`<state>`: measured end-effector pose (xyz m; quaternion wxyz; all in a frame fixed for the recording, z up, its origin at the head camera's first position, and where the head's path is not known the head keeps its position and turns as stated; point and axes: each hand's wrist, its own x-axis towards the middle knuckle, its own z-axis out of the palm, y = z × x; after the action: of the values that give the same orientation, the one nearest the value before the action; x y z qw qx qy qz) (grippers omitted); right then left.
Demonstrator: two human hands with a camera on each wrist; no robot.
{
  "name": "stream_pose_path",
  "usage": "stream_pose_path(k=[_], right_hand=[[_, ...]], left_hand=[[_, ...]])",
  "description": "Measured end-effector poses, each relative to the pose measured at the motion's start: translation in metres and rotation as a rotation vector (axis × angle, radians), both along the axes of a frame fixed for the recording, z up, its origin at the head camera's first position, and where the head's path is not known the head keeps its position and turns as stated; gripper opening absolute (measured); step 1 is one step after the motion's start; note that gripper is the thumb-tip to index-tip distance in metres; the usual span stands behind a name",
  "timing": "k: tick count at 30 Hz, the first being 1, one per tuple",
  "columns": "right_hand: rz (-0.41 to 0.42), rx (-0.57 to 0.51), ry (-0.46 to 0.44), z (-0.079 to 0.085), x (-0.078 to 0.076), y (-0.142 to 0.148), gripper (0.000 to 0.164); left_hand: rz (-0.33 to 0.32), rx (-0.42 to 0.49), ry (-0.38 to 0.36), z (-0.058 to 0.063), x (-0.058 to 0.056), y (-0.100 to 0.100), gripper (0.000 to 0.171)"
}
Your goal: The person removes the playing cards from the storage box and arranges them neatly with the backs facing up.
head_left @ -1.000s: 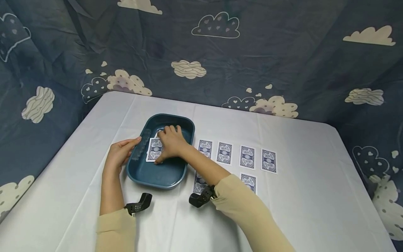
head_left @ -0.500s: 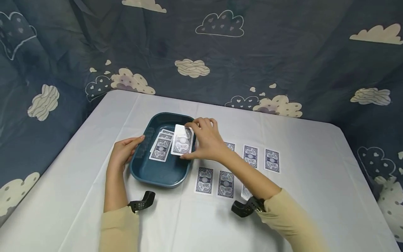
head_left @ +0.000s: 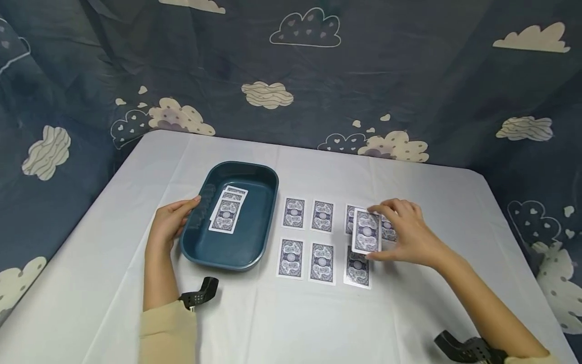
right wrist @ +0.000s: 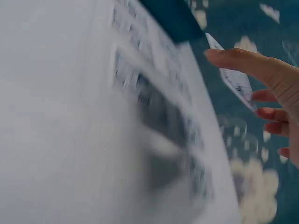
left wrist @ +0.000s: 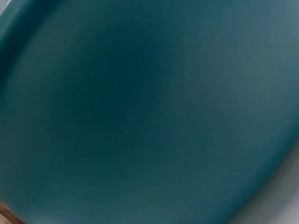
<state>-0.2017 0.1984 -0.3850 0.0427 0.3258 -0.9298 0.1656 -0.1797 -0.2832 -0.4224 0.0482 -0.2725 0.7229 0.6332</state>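
My right hand (head_left: 406,235) pinches a face-down playing card (head_left: 366,232) by its edges, thumb at the near end and fingers at the far end. The card hangs above the right side of the laid-out cards, partly covering two of the far row. In the right wrist view, the same card (right wrist: 237,84) appears side-on between thumb and fingers. My left hand (head_left: 167,227) grips the left rim of a deep teal tray (head_left: 232,255). Inside the tray lies a small overlapping pile of face-down cards (head_left: 226,216). Only the tray's blurred surface (left wrist: 140,116) fills most of the left wrist view.
Two rows of face-down, blue-backed cards lie right of the tray, among them a far-row card (head_left: 293,213) and a near-row card (head_left: 357,267). They rest on a white tablecloth (head_left: 309,323). A dark cloud-patterned cloth (head_left: 386,91) hangs behind the table.
My right hand has lifted a card from the pile in the tray and carried it right, over the laid-out cards. My left hand has stayed at the tray's rim.
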Motion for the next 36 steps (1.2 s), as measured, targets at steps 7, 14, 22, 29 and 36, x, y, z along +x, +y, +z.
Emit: stream_pose_path(k=[7, 14, 22, 29, 36], right_hand=[[-0.011, 0.082, -0.111, -0.027, 0.025, 0.045, 0.092], [-0.056, 0.12, -0.204, -0.041, 0.033, 0.053, 0.095], [-0.114, 0.107, -0.078, -0.029, 0.015, 0.023, 0.083], [-0.098, 0.109, 0.04, -0.016, -0.019, -0.04, 0.079], [-0.02, -0.002, 0.12, -0.012, -0.047, -0.132, 0.074]], left_hand=[[0.013, 0.027, 0.01, -0.001, 0.003, -0.004, 0.062], [0.013, -0.001, 0.003, -0.004, 0.004, -0.003, 0.063], [0.015, 0.005, 0.021, -0.001, 0.002, -0.001, 0.063], [0.002, 0.034, 0.031, 0.001, 0.002, -0.001, 0.054], [-0.005, -0.007, 0.028, -0.001, 0.003, 0.0, 0.062]])
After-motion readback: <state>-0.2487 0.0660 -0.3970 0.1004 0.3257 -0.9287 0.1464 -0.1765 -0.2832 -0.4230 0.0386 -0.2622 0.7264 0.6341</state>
